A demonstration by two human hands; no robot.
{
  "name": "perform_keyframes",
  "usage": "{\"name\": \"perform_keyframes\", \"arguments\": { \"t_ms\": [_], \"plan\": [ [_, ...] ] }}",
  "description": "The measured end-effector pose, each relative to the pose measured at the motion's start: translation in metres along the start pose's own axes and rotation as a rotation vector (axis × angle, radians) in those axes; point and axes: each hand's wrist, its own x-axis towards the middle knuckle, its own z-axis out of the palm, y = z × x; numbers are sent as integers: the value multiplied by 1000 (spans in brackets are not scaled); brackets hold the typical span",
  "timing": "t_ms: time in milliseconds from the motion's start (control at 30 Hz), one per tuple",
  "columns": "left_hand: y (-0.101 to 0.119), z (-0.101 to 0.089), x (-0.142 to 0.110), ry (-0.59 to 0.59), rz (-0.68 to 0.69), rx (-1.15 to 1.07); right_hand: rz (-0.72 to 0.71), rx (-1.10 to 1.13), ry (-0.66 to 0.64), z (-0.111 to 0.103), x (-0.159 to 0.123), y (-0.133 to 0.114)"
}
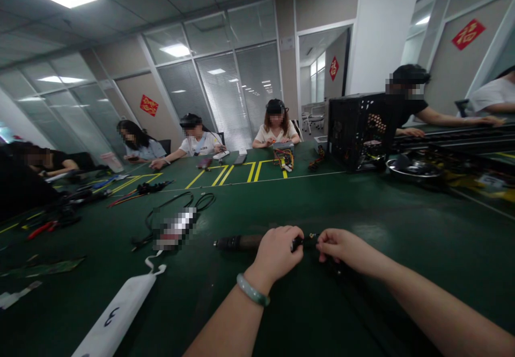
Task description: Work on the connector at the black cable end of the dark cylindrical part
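Two hands of yours work close together over the green counter. Your left hand curls almost closed around a dark cylindrical tool, which lies crosswise in front of you, its narrow end pointing left and its other end showing past your thumb. Just beside it, your right hand has thumb and fingers pinched together on a small dark piece at that end; whether the piece is joined to the tool, you cannot tell.

Ahead on your right, a shiny metal bowl holds something dark, too blurred to make out. Near it stands a black computer case, its inside mostly in shadow.

Beyond your hands, open counter runs up to a thin pale line and yellow tape marks. To your left, a white power strip and a black cable bound your room.
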Motion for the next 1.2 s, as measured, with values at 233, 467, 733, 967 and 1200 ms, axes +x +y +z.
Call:
{"name": "perform_keyframes", "arguments": {
  "t_ms": [233, 467, 733, 967, 1200],
  "plan": [
    [-2, 1, 0, 12, -3, -45, -37, -148, 152, 8, 3, 5],
    [-3, 4, 1, 23, 43, -60, -92, -233, 245, 11, 1, 2],
    [-2, 7, 2, 21, 31, -29, -119, -244, 223, 9, 4, 8],
    [1, 8, 2, 15, 26, -46, -160, -285, 243, 9, 4, 7],
    [0, 6, 1, 16, 36, -71, -224, -279, 236, 10, 3, 4]
  ]
}}
